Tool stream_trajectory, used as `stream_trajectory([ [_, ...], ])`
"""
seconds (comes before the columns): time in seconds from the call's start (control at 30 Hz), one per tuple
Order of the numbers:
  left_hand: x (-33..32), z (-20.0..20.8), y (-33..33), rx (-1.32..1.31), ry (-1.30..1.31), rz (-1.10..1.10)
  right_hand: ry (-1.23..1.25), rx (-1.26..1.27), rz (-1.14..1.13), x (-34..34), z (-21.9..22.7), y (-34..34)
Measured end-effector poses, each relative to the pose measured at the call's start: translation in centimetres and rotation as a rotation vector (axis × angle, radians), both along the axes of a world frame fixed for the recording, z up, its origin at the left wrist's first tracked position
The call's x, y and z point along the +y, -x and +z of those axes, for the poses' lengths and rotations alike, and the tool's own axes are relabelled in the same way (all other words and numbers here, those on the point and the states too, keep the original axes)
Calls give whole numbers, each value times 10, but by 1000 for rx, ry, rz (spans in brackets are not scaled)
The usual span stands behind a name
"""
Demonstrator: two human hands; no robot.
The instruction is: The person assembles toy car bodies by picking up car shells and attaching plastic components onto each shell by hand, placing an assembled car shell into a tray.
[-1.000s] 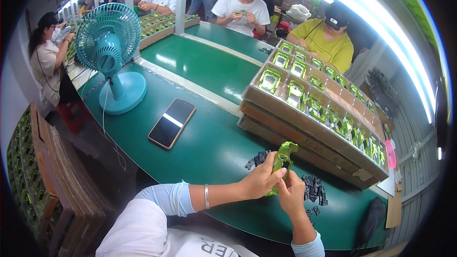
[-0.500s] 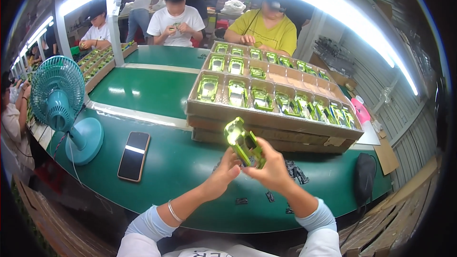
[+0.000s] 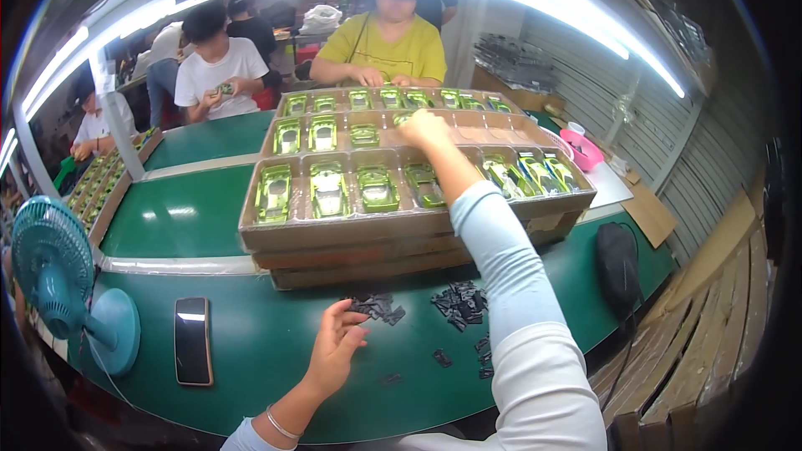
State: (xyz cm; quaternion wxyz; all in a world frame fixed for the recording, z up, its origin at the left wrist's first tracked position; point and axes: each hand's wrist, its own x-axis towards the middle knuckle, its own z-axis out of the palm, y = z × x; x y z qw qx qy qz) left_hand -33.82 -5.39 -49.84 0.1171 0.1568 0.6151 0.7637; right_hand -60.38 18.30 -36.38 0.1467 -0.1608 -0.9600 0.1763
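My right hand (image 3: 426, 129) reaches over a cardboard tray (image 3: 334, 238) into its middle row. Its fingers are closed on a bright green toy car body (image 3: 403, 118), mostly covered by the hand. Beside it in the same row lies another green car body (image 3: 364, 135). Low over the green table, my left hand (image 3: 332, 349) is open, thumb and fingers apart, with fingertips at the edge of a pile of small black plastic parts (image 3: 380, 309). A second pile of black parts (image 3: 459, 305) lies to the right, near my right sleeve.
A phone (image 3: 193, 341) and a teal fan (image 3: 113, 326) stand at the left. On the right are a black pouch (image 3: 616, 267) and a pink basin (image 3: 585, 150). Two people sit across the table, one in yellow (image 3: 388, 50), one in white (image 3: 215, 71).
Half a second ago both hands held the green car body before the tray. My right hand has carried it forward into the middle row; my left has let go and dropped toward the black parts.
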Motion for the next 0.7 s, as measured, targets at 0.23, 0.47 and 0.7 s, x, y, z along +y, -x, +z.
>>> stream_trajectory([
  [0.23, 2, -1, 2, 2, 4, -5, -57, -56, 55, 70, 19, -21],
  [0.47, 6, -2, 1, 51, 55, 8, -290, -353, -76, 194, 18, -97],
  [0.7, 4, -5, 9, -6, 31, 46, -322, -395, -142, 219, -8, -95],
])
